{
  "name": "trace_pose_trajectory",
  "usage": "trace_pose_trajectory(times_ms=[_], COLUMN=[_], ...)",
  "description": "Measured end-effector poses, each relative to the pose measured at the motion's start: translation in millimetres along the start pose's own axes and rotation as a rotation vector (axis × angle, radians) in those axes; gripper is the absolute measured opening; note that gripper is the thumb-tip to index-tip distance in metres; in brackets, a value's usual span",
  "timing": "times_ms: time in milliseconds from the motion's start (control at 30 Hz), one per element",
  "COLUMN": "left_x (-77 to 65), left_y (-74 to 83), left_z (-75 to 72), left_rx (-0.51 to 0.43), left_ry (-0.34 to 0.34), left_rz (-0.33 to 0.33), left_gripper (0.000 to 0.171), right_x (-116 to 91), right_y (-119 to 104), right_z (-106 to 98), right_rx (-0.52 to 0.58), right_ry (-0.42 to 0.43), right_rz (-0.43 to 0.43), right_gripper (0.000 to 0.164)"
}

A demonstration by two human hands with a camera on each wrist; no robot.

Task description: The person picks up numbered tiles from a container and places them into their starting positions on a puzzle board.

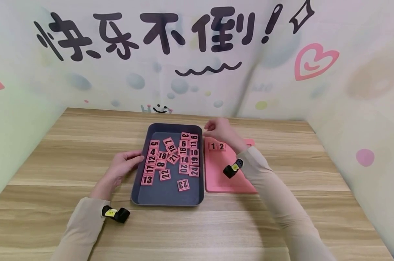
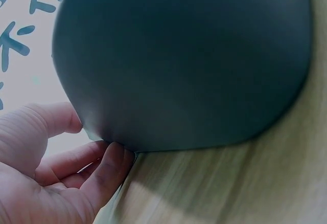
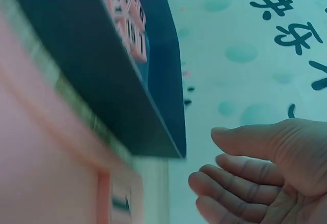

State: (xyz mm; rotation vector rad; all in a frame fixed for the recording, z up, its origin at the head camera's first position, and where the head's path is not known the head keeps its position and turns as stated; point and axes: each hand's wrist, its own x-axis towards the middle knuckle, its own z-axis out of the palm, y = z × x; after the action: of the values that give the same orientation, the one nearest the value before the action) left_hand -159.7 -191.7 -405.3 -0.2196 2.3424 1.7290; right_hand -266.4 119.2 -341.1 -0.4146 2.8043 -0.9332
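Note:
My left hand (image 1: 125, 165) is at the left side of a dark grey tray (image 1: 167, 197). In the left wrist view, its thumb and fingertips touch the outer wall of the tray (image 2: 184, 70). Pink square number tiles lie in the tray, among them a 23 tile (image 1: 183, 185) and a 13 tile (image 1: 147, 179). My right hand (image 1: 221, 128) hovers by the tray's far right corner with nothing in it, its fingers loosely bent in the right wrist view. Below it, a 1 tile (image 1: 213, 146) and a 2 tile (image 1: 221, 146) sit side by side on a pink board (image 1: 219, 174).
Tray and board stand close together on a wood-grain table (image 1: 70, 152). A printed cloth wall (image 1: 145, 90) with black lettering and hearts encloses the table at the back and sides. A small black camera is strapped at each wrist.

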Motion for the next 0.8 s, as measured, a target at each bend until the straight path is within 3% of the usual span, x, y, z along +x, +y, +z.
trace_pose_trajectory(times_ms=[233,500,800], left_x=[-0.5,1.0,1.2], left_y=[1.0,1.7,0.1], left_z=[0.5,0.2,0.1], left_rx=[0.003,-0.003,-0.004], left_ry=[-0.001,0.005,0.007], left_rz=[-0.005,-0.016,0.000], left_gripper=[0.046,0.046,0.045], right_x=[19.9,35.0,39.0], right_y=[-20.2,-32.9,-38.9], right_z=[25.1,41.4,55.3], right_rx=[0.074,0.151,0.073], right_ry=[-0.026,-0.032,-0.009], right_rz=[-0.026,0.064,0.124], right_gripper=[0.028,0.028,0.020])
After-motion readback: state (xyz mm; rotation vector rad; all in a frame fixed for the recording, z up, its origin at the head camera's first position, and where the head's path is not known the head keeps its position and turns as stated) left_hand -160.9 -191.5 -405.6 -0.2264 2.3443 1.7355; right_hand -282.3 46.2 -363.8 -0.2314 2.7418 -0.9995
